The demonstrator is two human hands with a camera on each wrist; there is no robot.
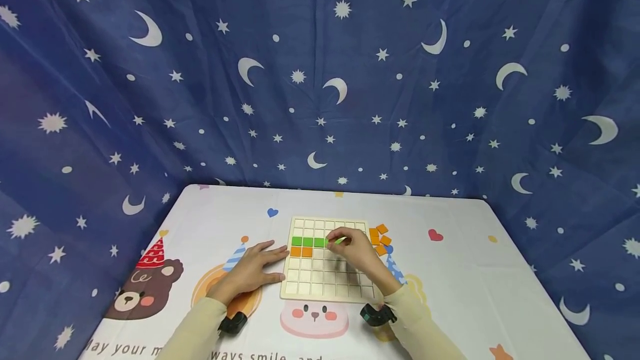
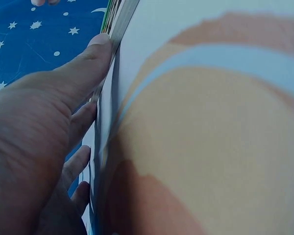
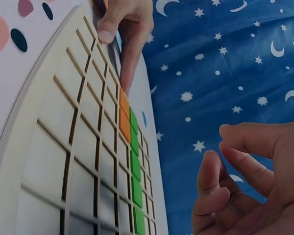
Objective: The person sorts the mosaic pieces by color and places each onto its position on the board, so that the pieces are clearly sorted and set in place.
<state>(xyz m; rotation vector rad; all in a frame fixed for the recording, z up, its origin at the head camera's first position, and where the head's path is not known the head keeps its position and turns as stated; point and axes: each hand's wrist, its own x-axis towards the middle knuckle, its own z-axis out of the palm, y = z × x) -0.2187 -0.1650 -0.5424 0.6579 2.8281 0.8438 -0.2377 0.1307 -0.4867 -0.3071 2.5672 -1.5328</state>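
One printed tablecloth (image 1: 465, 271) bore a wooden grid board (image 1: 317, 276), sides running left-right and near-far. Left hand (image 1: 251, 268) spread, thumb touching board's left edge, gripping nothing. Right hand (image 1: 357, 247) over board, fingers loosely bent, tips parted, nothing seen between. Cells held green tiles (image 1: 308, 241), row's long axis left-right, plus two orange tiles (image 1: 296, 251) nearer. Loose orange squares (image 1: 382, 229) lay beside right edge.
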